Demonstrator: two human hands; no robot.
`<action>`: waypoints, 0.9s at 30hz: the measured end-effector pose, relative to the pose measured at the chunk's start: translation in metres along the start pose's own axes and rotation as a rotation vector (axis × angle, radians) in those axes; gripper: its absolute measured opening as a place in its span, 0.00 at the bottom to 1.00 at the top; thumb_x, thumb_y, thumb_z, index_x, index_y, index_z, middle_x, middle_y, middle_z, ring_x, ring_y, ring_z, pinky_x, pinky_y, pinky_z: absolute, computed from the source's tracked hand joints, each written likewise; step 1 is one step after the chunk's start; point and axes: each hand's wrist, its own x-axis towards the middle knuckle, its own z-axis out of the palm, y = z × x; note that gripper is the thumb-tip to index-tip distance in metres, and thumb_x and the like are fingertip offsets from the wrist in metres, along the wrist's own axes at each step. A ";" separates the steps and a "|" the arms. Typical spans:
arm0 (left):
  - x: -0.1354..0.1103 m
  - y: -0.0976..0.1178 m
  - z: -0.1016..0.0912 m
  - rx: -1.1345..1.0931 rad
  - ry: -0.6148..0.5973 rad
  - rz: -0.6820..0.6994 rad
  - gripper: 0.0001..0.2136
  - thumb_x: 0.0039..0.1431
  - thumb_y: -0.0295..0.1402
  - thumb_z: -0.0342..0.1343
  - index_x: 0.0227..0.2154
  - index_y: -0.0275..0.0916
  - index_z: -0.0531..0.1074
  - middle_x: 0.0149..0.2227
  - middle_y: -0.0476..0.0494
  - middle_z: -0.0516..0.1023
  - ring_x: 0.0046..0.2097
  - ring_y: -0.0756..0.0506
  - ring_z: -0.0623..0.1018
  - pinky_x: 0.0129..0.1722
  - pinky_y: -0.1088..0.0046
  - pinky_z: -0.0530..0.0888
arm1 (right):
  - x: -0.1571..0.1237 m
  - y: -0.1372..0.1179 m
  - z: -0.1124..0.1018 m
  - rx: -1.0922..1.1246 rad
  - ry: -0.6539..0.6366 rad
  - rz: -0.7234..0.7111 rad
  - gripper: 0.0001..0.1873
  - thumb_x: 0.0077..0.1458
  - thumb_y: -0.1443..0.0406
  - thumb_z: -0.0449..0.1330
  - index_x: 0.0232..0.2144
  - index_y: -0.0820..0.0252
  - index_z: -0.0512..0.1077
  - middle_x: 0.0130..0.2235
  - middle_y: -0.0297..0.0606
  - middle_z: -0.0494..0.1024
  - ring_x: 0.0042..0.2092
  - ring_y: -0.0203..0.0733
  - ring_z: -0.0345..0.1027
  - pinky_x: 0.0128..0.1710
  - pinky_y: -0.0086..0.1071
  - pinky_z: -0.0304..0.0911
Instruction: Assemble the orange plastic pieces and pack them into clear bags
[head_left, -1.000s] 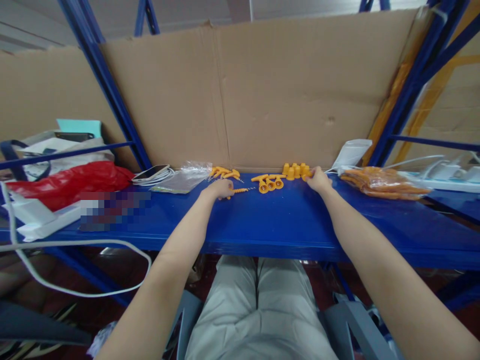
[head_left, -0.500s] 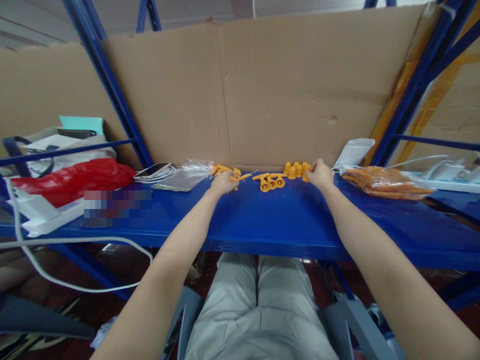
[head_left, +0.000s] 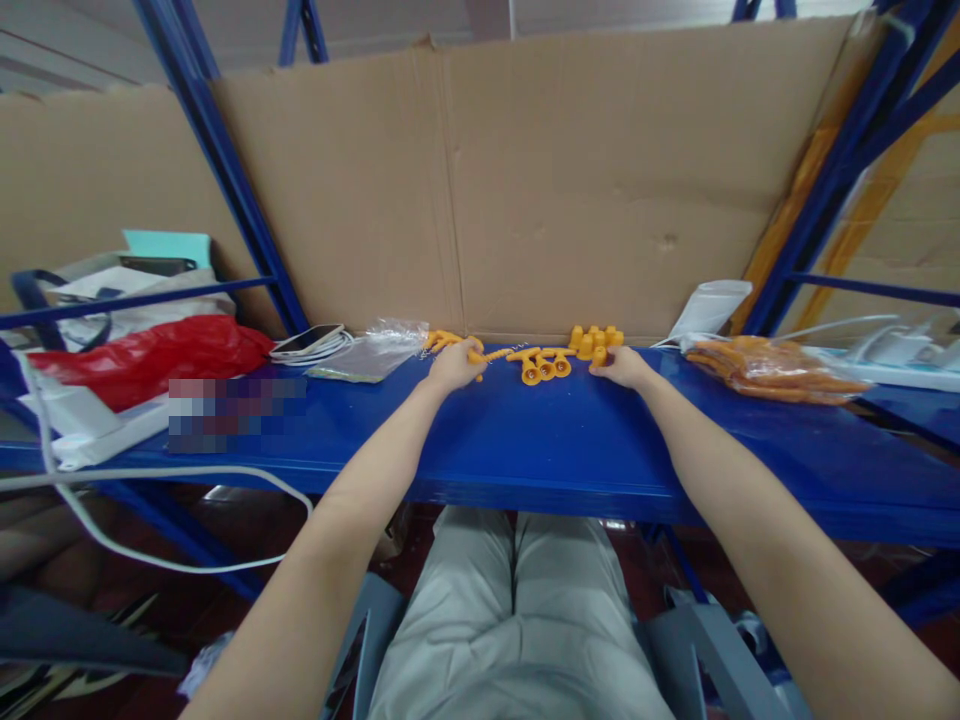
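Observation:
My left hand [head_left: 454, 369] is closed on a yellow plastic piece [head_left: 478, 352], most of it hidden by the fingers. Behind that hand lies a heap of similar yellow pieces [head_left: 441, 339], with small metal bits, too fine to name, beside it. My right hand [head_left: 625, 368] pinches a yellow stepped plastic cup [head_left: 598, 356] just in front of a cluster of upright yellow cups [head_left: 584, 342]. Between my hands, several yellow pieces with round, hollow ends [head_left: 546, 369] lie side by side, their openings toward me.
The blue shelf [head_left: 517, 440] is backed by a cardboard sheet [head_left: 555, 180]. On the left are a clear plastic bag [head_left: 371, 355], a phone with cable [head_left: 315, 342], a red bag [head_left: 157, 355] and a power strip [head_left: 112, 440]. A bag of orange items [head_left: 772, 368] lies right.
My right hand has moved left and slightly toward me, bringing a yellow cup away from the cluster. My left hand has shifted slightly right with its yellow piece.

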 end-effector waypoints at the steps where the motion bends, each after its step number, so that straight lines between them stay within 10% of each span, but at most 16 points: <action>1: 0.000 0.000 0.000 -0.004 0.015 0.021 0.12 0.53 0.32 0.60 0.41 0.37 0.73 0.30 0.46 0.79 0.33 0.46 0.79 0.33 0.74 0.70 | -0.001 -0.004 -0.002 -0.046 -0.017 0.033 0.07 0.46 0.64 0.68 0.30 0.56 0.74 0.34 0.38 0.80 0.39 0.51 0.76 0.39 0.42 0.70; 9: 0.000 -0.002 0.005 -0.023 0.065 0.074 0.10 0.55 0.33 0.59 0.41 0.40 0.73 0.27 0.50 0.76 0.30 0.47 0.77 0.31 0.75 0.69 | -0.008 -0.055 -0.008 -0.059 -0.003 -0.214 0.22 0.52 0.68 0.60 0.51 0.58 0.73 0.52 0.46 0.78 0.54 0.55 0.71 0.55 0.49 0.63; 27: -0.002 0.004 0.011 -0.023 0.058 0.193 0.10 0.53 0.31 0.59 0.40 0.39 0.74 0.27 0.50 0.75 0.33 0.45 0.77 0.36 0.72 0.69 | -0.016 -0.069 -0.010 -0.033 -0.056 -0.296 0.23 0.49 0.69 0.62 0.51 0.57 0.73 0.52 0.45 0.79 0.53 0.54 0.72 0.53 0.47 0.65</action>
